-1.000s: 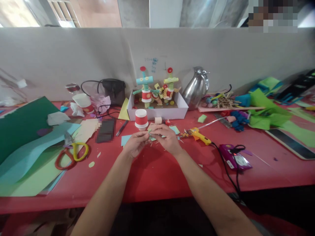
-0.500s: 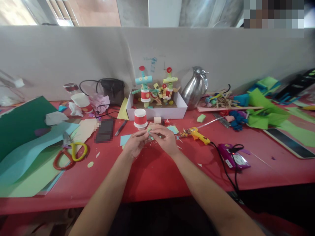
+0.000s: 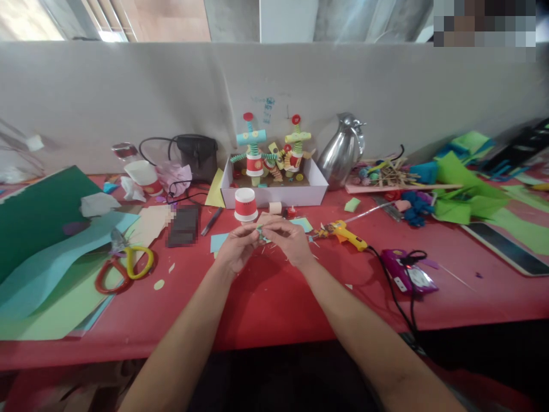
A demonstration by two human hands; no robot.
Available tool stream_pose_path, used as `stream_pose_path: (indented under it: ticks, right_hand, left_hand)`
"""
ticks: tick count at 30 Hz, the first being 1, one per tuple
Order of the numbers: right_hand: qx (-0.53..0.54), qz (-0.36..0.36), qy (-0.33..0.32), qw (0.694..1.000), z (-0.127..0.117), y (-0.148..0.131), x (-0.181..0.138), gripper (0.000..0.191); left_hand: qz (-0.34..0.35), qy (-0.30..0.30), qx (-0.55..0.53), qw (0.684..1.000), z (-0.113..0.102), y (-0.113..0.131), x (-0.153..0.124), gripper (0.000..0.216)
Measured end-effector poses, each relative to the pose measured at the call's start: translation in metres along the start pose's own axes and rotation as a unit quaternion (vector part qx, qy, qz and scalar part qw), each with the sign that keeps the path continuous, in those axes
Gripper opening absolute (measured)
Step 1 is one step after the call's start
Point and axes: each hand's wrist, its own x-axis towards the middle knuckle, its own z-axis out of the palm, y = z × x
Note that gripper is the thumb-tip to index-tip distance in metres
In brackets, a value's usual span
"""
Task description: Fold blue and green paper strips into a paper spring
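Observation:
Over the middle of the red table, my left hand point(image 3: 237, 247) and my right hand point(image 3: 288, 240) meet fingertip to fingertip. Both pinch a small strip of green and blue paper point(image 3: 259, 229), mostly hidden by the fingers. Just behind the hands stands an upside-down red and white paper cup point(image 3: 246, 205). Beside it lies a small pale roll point(image 3: 275, 208). Bits of blue paper point(image 3: 219, 243) lie left of my left hand, and a yellow glue gun point(image 3: 348, 236) rests to the right of my right hand.
A white box point(image 3: 274, 197) holding paper-cup figures stands at the back, with a steel jug point(image 3: 343, 151) beside it. Scissors point(image 3: 124, 266) lie on coloured paper at left. A purple device point(image 3: 409, 274) with black cables and a phone point(image 3: 508, 249) lie at right.
The fingertips have shifted slightly around the small paper strip, and more of its green shows. The whole view has moved a little; the other things stay in place.

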Motion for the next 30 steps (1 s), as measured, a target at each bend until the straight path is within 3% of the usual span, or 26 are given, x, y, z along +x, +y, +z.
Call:
stream_pose_path:
  ticks: [9,14,19,24,30]
  right_hand:
    - [0.045,0.019,0.012,0.999,0.0017,0.0001,0.0007,0.01]
    - [0.079,0.021,0.002,0.997,0.0017,-0.0015,0.0015,0.011]
    - [0.132,0.096,-0.012,0.987,0.0019,-0.0065,0.0008,0.016]
    - [0.158,0.179,-0.016,0.971,0.0004,-0.0066,0.0012,0.022]
    - [0.141,0.164,-0.036,0.976,-0.0012,-0.0078,0.0025,0.02]
  left_hand:
    - [0.029,-0.006,-0.02,0.999,0.0032,-0.003,-0.0001,0.025]
    - [0.033,-0.048,0.02,0.998,0.0018,-0.0003,-0.0008,0.02]
    - [0.076,-0.061,0.1,0.99,-0.0028,0.0028,-0.0002,0.016]
    - [0.092,-0.036,0.157,0.983,-0.0053,0.0035,0.0007,0.015]
    - [0.096,-0.052,0.152,0.982,-0.0053,0.0068,-0.0015,0.017]
